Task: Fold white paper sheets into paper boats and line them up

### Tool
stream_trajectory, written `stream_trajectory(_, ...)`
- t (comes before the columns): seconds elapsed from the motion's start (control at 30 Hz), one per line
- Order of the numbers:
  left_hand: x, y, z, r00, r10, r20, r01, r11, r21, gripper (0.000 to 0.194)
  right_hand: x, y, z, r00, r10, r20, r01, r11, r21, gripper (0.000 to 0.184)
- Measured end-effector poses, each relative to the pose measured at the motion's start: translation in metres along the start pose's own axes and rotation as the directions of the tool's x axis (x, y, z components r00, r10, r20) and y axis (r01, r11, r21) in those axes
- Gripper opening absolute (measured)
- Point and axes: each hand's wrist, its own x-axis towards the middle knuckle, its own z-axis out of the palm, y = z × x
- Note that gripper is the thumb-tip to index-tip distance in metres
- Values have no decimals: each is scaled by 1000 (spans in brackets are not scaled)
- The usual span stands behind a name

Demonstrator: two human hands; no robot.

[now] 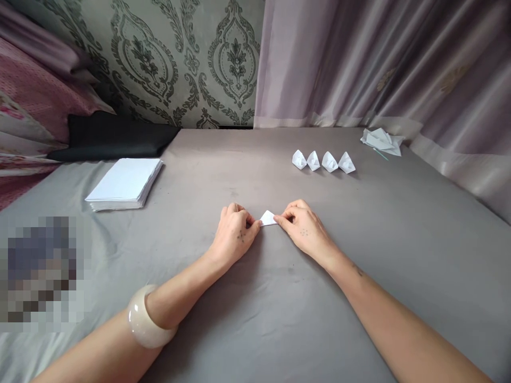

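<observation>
A small piece of folded white paper (268, 218), roughly triangular with its point away from me, is held between my hands just above or on the grey cloth. My left hand (236, 230) pinches its left corner between thumb and fingers. At the right corner, my right hand (302, 226) grips it the same way. Beyond my right hand, several small folded paper boats (330, 162) stand in a row. Parts of the fingers curl out of sight behind each hand.
A thick stack of white paper (124, 181) lies at the left. Black cloth (115, 137) rests behind it. At the back right are a crumpled white paper pile (382, 141) and a thin greenish stick (380, 154). Curtains (339, 58) hang along the far right edge.
</observation>
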Motion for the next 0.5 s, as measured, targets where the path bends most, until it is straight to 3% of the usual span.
stream_trajectory(0.17,0,1,2,1000,17,25,-19,997,77,12,2,4,-4,1000,-21,2,21,999,-36,24)
stream_trajectory(0.27,-1,4,3,991,127,31,-131,977,169,20,3,7,-7,999,-41,18,41,999,-27,22)
stream_trajectory(0.4,-2,5,3,911,375,172,-411,858,307,38,4,12,-10,996,-91,24,91,996,-18,20)
stream_trajectory(0.5,-1,4,1,858,453,243,-513,779,360,36,2,16,-12,996,-94,11,94,995,-20,16)
